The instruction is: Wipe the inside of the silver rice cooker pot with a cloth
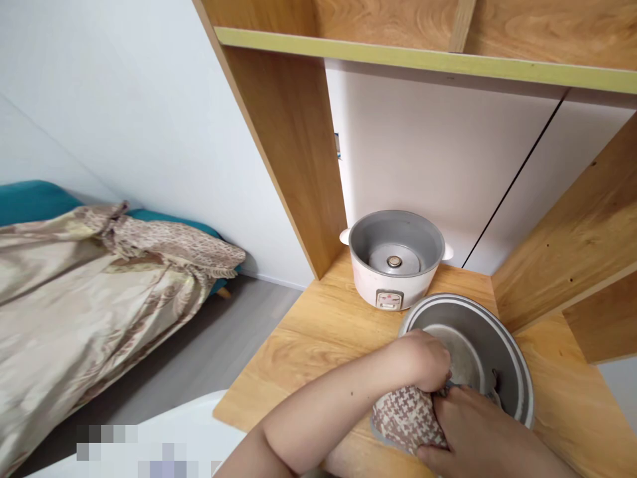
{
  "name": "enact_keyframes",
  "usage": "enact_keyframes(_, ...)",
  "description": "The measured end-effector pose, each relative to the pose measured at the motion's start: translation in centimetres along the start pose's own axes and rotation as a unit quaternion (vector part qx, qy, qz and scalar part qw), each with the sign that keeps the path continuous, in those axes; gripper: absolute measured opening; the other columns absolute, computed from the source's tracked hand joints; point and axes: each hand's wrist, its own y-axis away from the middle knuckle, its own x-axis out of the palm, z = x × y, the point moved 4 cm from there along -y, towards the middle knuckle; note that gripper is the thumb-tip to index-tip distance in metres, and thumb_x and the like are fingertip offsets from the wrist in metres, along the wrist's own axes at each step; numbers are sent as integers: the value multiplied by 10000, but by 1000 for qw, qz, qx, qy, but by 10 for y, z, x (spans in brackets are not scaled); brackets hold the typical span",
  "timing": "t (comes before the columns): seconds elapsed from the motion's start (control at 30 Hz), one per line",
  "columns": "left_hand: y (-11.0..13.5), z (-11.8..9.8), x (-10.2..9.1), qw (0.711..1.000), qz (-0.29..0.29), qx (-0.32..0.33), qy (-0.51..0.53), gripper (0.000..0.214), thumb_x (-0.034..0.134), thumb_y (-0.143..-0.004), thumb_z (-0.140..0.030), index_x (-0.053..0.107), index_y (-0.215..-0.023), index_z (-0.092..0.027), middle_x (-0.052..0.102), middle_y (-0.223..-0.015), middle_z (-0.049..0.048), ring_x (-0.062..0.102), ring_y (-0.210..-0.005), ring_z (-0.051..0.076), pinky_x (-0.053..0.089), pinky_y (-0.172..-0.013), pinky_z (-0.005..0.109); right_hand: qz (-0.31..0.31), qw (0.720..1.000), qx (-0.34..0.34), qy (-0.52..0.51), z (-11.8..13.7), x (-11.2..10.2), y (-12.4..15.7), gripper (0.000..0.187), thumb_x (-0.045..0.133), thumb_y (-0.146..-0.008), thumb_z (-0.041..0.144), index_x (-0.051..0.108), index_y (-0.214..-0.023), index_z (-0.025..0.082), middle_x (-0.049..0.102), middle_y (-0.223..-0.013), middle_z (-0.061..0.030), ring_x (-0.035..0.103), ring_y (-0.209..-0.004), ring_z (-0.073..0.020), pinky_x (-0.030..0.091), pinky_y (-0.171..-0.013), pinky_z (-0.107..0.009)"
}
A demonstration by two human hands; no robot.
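A houndstooth-patterned brown and beige cloth (405, 411) bunches up at the near side of a round grey metal pot (512, 345) with a wide pale rim. My right hand (472, 425) grips the cloth, thumb on its outer side. Closed, with fingers curled down and out of sight, my left hand (423, 358) is at the cloth's upper edge, over the pot's rim; what it holds is hidden. Just behind the pot stands a white rice cooker body (365, 282), lidless, its grey inside and round central heating button showing.
The wooden counter (279, 352) sits between wooden side panels (293, 146), under a shelf with a yellow-green edge (398, 60). To the left, a patterned cover (99, 279) drapes a teal couch (34, 192). A white rounded surface (199, 425) is at lower left.
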Motion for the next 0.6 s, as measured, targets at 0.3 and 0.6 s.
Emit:
enact_keyframes(0.3, -4, 0, 6, 998, 51, 4, 30, 255, 578, -899, -259, 769, -1021, -143, 775, -1090, 136, 717, -1021, 300, 564, -806, 403, 35, 996, 25, 82, 0, 9, -6, 308, 515, -898, 394, 750, -951, 201, 788, -967, -144, 738, -927, -369, 506, -813, -447)
enact_keyframes(0.6, -6, 1, 9, 998, 41, 3, 49, 281, 566, -897, -194, 757, -1083, -106, 770, -1096, 155, 710, -1033, 302, 576, -815, 422, 71, 997, -2, 10, 5, 2, -4, 307, 501, -908, 313, 734, -1101, 259, 768, -1147, -81, 705, -1071, -298, 470, -885, -375)
